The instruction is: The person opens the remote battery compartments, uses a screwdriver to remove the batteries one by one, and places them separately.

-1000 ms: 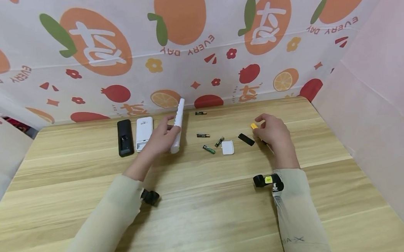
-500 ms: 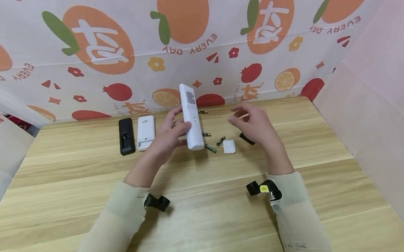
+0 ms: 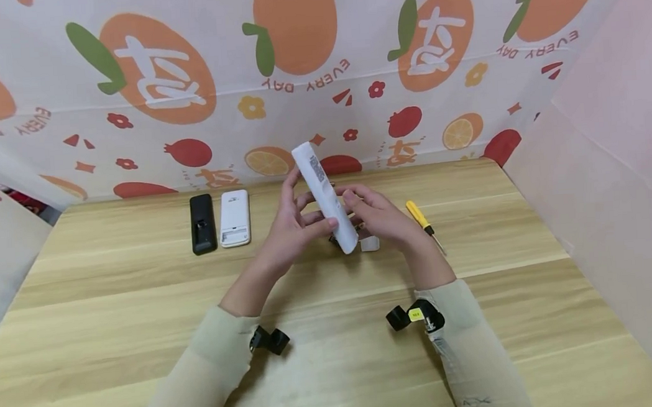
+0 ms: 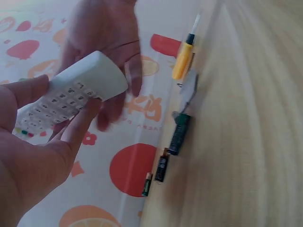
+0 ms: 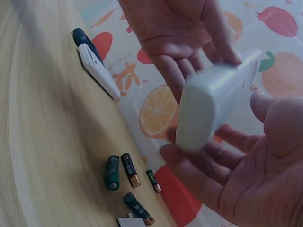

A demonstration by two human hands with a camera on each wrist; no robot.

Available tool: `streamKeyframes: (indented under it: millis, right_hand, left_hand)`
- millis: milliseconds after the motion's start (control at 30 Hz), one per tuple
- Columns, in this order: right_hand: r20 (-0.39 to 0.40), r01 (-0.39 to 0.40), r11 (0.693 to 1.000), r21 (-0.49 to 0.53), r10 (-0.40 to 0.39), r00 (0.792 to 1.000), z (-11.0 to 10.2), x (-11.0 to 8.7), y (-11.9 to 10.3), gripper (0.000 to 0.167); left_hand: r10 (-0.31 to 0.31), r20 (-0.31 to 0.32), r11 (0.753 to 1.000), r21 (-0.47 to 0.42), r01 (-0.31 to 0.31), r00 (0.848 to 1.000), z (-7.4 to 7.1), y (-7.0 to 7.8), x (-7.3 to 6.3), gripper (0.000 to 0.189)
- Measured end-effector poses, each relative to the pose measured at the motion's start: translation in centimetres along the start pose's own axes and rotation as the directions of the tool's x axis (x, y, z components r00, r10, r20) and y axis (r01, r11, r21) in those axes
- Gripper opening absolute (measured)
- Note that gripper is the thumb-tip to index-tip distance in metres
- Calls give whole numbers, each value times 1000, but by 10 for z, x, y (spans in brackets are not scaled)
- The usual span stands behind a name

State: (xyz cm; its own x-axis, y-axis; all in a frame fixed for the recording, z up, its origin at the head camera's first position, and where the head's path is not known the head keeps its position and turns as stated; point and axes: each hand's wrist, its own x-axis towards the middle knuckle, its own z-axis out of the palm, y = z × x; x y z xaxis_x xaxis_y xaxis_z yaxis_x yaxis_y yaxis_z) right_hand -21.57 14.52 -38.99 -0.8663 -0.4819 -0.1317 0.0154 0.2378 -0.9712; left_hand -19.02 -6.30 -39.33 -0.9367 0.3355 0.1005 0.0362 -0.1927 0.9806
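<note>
My left hand (image 3: 285, 234) grips a white remote control (image 3: 325, 197) above the table, thumb on its back and fingers on its button side. The back, with a printed code, faces up in the head view; the left wrist view shows the keypad. Around the remote's lower end is my right hand (image 3: 385, 221), fingers loosely bent beneath it and thumb apart from its surface. Batteries lie on the table below, including a green one (image 5: 112, 172) and a black-and-copper one (image 5: 131, 170). A white battery cover (image 3: 370, 244) shows beyond the remote's lower end.
A yellow-handled screwdriver (image 3: 419, 216) lies to the right of my right hand. At the back left, a black remote (image 3: 202, 225) and another white remote (image 3: 234, 212) with an uncovered battery bay lie side by side. A fruit-print cloth (image 3: 228, 66) hangs behind the wooden table.
My right hand has let go of the screwdriver and moved left to the remote. My left hand has raised the remote, carried it right and turned its back upward.
</note>
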Motion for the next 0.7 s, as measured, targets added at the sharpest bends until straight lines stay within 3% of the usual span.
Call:
streamKeyframes:
  millis: [167,400,700]
  right_hand:
    - [12,21,1000,-5,-21,1000,2,-1,0,41]
    - [29,-3,1000,-20,3,1000,-2,-5,0,39]
    - [40,-17,1000,-1,18,999,1,-5,-2,43]
  left_hand:
    - [42,-5,997,68,-42,999,3,-6,-3,107]
    - [91,3,980,176,-90,996,7,-6,-4,102]
    - [203,48,913,353,-207,978,11,-5,-8,112]
